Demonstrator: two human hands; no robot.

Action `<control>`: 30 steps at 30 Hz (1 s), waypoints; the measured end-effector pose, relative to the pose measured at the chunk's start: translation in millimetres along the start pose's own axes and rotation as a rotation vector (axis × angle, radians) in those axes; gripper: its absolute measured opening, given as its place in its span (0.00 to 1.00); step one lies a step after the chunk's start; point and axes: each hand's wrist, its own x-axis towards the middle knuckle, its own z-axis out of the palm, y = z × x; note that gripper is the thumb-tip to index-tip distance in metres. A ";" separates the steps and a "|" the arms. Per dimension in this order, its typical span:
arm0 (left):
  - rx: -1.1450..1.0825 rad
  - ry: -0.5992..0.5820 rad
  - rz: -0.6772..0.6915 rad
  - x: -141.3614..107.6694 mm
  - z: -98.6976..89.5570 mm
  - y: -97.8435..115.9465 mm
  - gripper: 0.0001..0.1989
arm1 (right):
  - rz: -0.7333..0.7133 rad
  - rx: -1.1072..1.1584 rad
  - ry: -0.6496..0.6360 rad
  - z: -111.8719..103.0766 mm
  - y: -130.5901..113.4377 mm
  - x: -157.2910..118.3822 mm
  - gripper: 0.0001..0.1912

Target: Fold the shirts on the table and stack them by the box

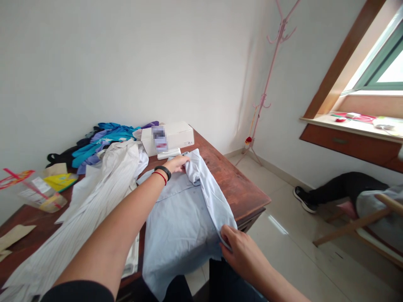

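A light blue shirt (pixel 179 218) lies over the front part of the dark red wooden table (pixel 229 180), its lower end hanging past the edge. My left hand (pixel 179 164), with a black band and a red string at the wrist, has its fingers closed on the shirt near the collar end. At the right, my right hand (pixel 236 243) grips the shirt's folded side edge close to the table's front. Between my hands, a folded strip of the shirt runs along its right side.
Beside the shirt lie a white striped garment (pixel 103 184) and a heap of blue and dark clothes (pixel 116 133). A white box (pixel 179 134) stands behind. At left is a plastic cup (pixel 44 195). A pink coat rack (pixel 270 67) and a seated person's leg (pixel 340 188) are at right.
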 end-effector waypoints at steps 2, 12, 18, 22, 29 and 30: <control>-0.078 0.019 -0.009 3.9 -3.4 5.3 0.10 | -0.008 -0.036 0.019 2.5 -0.2 -2.2 0.06; -0.059 0.108 -0.021 -12.8 -32.0 -1.7 0.10 | 0.050 0.019 -0.104 30.3 -8.4 -9.5 0.01; 0.194 0.305 0.104 -33.4 -18.6 -20.4 0.26 | -0.014 0.286 0.003 2.1 -4.3 -8.1 0.14; 0.482 0.291 0.531 -51.3 15.9 -7.4 0.25 | 0.018 0.256 0.269 -24.2 13.1 7.1 0.16; 0.926 -0.175 0.735 -54.7 74.7 -5.1 0.30 | 0.037 0.119 0.255 -33.3 31.2 41.3 0.21; 0.921 -0.161 0.648 -51.2 75.3 -10.5 0.32 | 0.044 0.107 0.236 -32.6 32.1 43.7 0.22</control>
